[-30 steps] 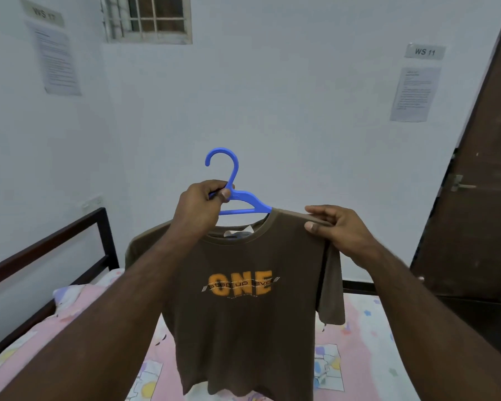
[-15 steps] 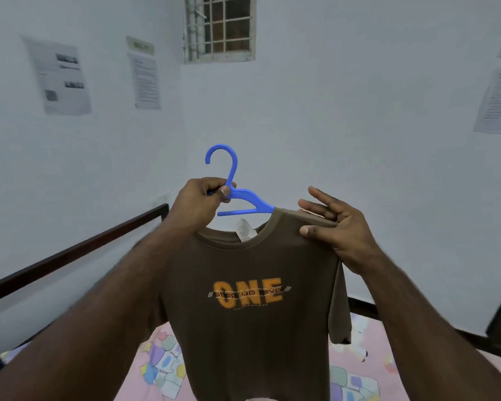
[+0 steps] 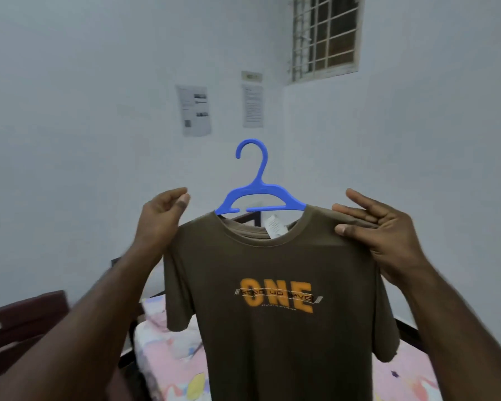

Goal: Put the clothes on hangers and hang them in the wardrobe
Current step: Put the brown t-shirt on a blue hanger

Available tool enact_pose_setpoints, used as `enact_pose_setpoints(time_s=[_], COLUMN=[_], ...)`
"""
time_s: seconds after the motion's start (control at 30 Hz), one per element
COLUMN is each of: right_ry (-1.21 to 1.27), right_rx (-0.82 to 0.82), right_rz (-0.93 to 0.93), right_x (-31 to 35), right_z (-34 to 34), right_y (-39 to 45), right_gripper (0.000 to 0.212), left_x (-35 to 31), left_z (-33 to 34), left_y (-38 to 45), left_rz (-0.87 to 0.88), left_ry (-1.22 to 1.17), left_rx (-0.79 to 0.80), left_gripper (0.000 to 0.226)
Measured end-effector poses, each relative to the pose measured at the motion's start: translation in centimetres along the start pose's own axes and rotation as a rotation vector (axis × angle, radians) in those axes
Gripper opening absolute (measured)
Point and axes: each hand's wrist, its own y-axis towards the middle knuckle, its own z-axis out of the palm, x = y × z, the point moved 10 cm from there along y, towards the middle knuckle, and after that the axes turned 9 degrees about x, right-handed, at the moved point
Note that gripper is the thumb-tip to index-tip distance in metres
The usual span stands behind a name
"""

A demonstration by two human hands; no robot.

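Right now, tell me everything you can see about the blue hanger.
The hanger looks like blue plastic, upright, its hook open to the left. Both arms run inside the collar of a brown T-shirt printed ONE, which hangs from it over the bed. The right hand pinches the shirt's shoulder over one arm; the left hand is at the other shoulder, its grip hidden. Neither touches the bare hook.

Open air is lying above and between both hands, broken only by the blue hanger [image 3: 262,195] rising between them. The brown T-shirt [image 3: 275,299] is hanging below the hands, screening the room beneath. The left hand [image 3: 161,217] and right hand [image 3: 376,230] are flanking its shoulders. Beyond the hands the white wall [image 3: 99,111] is closing off the far side; below them the bed frame [image 3: 23,316] and mattress [image 3: 168,360] are blocking downward passage.
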Motion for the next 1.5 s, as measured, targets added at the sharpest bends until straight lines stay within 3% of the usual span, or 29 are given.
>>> enact_pose_setpoints(time_s=[0.1, 0.2, 0.3, 0.5, 0.6, 0.77, 1.07, 1.5], right_ry=[0.068, 0.133, 0.191, 0.303, 0.353, 0.409, 0.390, 0.781], right_rx=[0.052, 0.116, 0.174, 0.275, 0.313, 0.420, 0.605, 1.013], right_rz=[-0.021, -0.018, -0.005, 0.028, 0.036, 0.044, -0.099, -0.094], right_x=[-0.3, -0.9, -1.4, -0.9, -0.3, 1.1, 6.5, 13.5], right_z=[2.9, 6.5, 10.4, 19.6, 24.9, 34.6, 50.2, 67.5], right_y=[1.4, 2.8, 3.9, 5.0, 4.9, 4.1, 3.0, -1.8], right_gripper=[0.067, 0.067, 0.065, 0.061, 0.058, 0.064, 0.077, 0.074], left_x=[3.0, 4.5, 5.4, 4.9, 3.5, 1.9, -1.9, -13.1], left_z=[-6.1, -9.0, -13.2, -21.7, -26.3, -34.9, -49.4, -56.6], left_y=[-2.7, -4.8, -6.6, -11.2, -13.6, -18.4, -28.5, -46.7], left_rz=[-0.108, -0.154, -0.169, -0.156, -0.106, -0.089, -0.028, 0.049], left_ry=[-0.052, -0.283, -0.460, -0.565, -0.594, -0.561, -0.447, -0.199], left_rx=[-0.056, 0.005, -0.031, -0.012, -0.080, -0.235, -0.480, -0.895], left_gripper=[0.031, 0.044, 0.047, 0.040, 0.039, 0.039, 0.038, 0.029])
